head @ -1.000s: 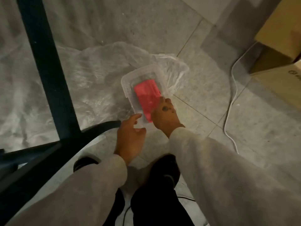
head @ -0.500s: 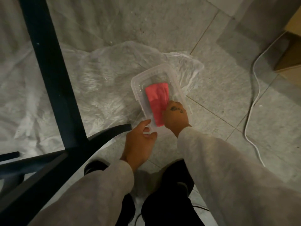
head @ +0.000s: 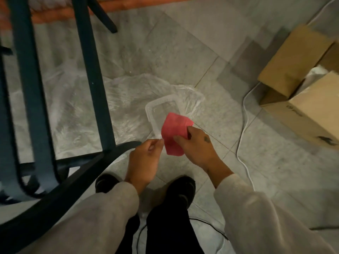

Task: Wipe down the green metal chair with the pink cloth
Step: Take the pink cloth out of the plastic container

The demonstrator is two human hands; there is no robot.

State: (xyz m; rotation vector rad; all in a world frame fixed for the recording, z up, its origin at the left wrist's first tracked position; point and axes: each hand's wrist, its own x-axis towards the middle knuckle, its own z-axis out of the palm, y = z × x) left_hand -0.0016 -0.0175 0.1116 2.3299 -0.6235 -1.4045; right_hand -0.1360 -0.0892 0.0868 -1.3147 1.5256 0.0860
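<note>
The pink cloth [head: 173, 132] hangs in the air above the near end of a clear plastic tub [head: 161, 107]. My right hand [head: 197, 146] pinches its right edge between thumb and fingers. My left hand [head: 145, 159] is just left of the cloth with its fingertips pinched at the cloth's left edge. The dark green metal chair [head: 93, 77] fills the left side, its bars and curved frame close to my left arm.
The tub sits on a crumpled clear plastic sheet [head: 82, 107] on the grey tiled floor. Cardboard boxes [head: 302, 85] stand at the right with a white cable [head: 242, 129] running past them. My black shoes [head: 180, 189] are below my hands.
The cloth has come up out of the tub in my right hand. My left hand has risen to its left edge. The view has pulled back and shows more of the chair.
</note>
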